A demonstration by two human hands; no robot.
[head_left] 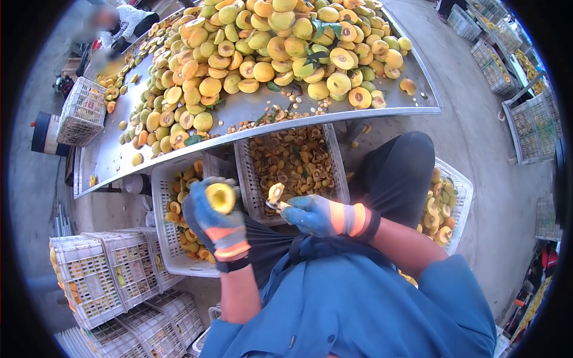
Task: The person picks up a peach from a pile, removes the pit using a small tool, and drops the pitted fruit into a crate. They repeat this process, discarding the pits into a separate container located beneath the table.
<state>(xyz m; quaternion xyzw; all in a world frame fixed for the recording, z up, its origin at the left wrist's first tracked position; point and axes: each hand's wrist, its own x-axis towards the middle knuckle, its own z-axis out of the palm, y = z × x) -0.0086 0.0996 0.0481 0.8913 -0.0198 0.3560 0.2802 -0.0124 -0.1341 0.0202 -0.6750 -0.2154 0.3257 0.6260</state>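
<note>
Half [221, 198] in left hand [207, 219], grip curled around, left of crate [339, 167]; tool [276, 206] in right hand [316, 216], grip closed, at crate's near rim. Possible drop of pulp [275, 191] from a tilted tip, or slip of half through loosened fingers. Beyond crate, surface [268, 125] with heap [262, 42], liable to roll if bumped.

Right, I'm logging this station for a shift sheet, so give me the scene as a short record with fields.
left hand: gloved, holding a hollowed fruit half
left hand position: above the left crate
right hand: gloved, fingers around a small tool, yellow piece at its tip
table: metal, heaped with whole and cut fruit
middle crate: small yellow-brown pieces
right crate: cut fruit
nearby: another person, upper left
</note>
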